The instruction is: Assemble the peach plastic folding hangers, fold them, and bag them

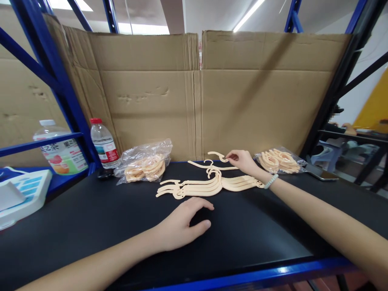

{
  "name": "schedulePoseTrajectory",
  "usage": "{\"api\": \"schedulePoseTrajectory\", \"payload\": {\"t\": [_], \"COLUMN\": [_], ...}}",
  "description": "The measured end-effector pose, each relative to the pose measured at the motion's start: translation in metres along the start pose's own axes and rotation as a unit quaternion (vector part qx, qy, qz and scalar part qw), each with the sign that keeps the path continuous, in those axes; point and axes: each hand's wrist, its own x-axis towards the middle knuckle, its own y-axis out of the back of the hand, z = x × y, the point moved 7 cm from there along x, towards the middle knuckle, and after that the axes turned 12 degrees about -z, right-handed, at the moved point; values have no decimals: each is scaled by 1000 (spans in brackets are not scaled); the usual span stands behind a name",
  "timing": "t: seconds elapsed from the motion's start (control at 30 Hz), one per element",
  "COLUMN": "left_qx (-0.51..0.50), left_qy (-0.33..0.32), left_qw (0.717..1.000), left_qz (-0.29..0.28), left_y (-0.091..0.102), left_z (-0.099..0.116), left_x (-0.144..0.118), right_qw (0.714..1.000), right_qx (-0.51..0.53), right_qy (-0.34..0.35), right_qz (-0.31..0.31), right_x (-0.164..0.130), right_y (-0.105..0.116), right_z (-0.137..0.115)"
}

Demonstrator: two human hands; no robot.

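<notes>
My right hand (242, 160) reaches to the far side of the table and pinches a small cream plastic hanger (217, 154), much of it hidden behind the fingers. Just below that hand lies an unfolded cream hanger (200, 165) with its hook up. Nearer to me, several matching hangers (203, 188) are laid together in a row, arms spread and hooks bunched at the middle. My left hand (189, 223) hovers over or rests on the black table (242, 238) in front of them, fingers curved apart, holding nothing.
Clear bags of folded cream hangers sit at left (145, 165) and right (280, 160). A phone (321, 173) lies beside the right bag. Left are a red-capped bottle (104, 143), a larger bottle (60, 149) and a white-and-blue device (27, 194). Cardboard (151, 97) walls the back.
</notes>
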Motion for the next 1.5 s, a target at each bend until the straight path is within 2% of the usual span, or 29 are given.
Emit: {"api": "schedulePoseTrajectory", "payload": {"t": [0.07, 0.13, 0.2, 0.3, 0.37, 0.47, 0.57, 0.63, 0.7, 0.73, 0.83, 0.93, 1.1, 1.33, 1.5], "left_qx": [-81, -170, -241, -275, -272, -278, -314, -334, -339, -339, -333, -333, -351, -375, -409], "left_qy": [21, 22, 17, 14, 20, 42, 58, 67, 76, 80, 91, 106, 121, 109, 89], "left_qw": [996, 982, 963, 948, 946, 943, 930, 921, 916, 914, 909, 899, 878, 853, 837], "left_qz": [37, 76, 116, 160, 174, 177, 180, 188, 199, 207, 235, 263, 303, 347, 353], "left_y": [3, 5, 8, 13, 16, 16, 15, 15, 16, 18, 22, 26, 31, 37, 41], "left_z": [-9, -17, -23, -27, -27, -28, -30, -31, -32, -32, -35, -41, -51, -56, -56], "left_x": [3, 6, 7, 7, 6, 4, 3, 2, 0, -1, -5, -9, -13, -18, -17], "right_qw": [998, 977, 956, 932, 919, 926, 964, 981, 993, 993, 992, 991, 991, 997, 994], "right_qx": [48, 185, 254, 315, 345, 330, 226, 139, -4, -28, -57, -68, -73, -60, -14], "right_qy": [33, 105, 143, 159, 158, 146, 131, 128, 96, 82, 60, 50, 48, 52, 100], "right_qz": [5, 2, -27, -81, -109, -113, -58, -46, -70, -77, -95, -109, -96, -23, 50], "right_x": [-16, -36, -55, -73, -76, -67, -44, -26, -8, -1, 11, 14, 14, -14, -47], "right_y": [-4, -8, -16, -30, -38, -38, -22, -16, -20, -23, -36, -47, -44, -2, 21], "right_z": [-34, -70, -102, -131, -139, -133, -109, -86, -58, -43, -6, 12, 13, -8, -32]}}
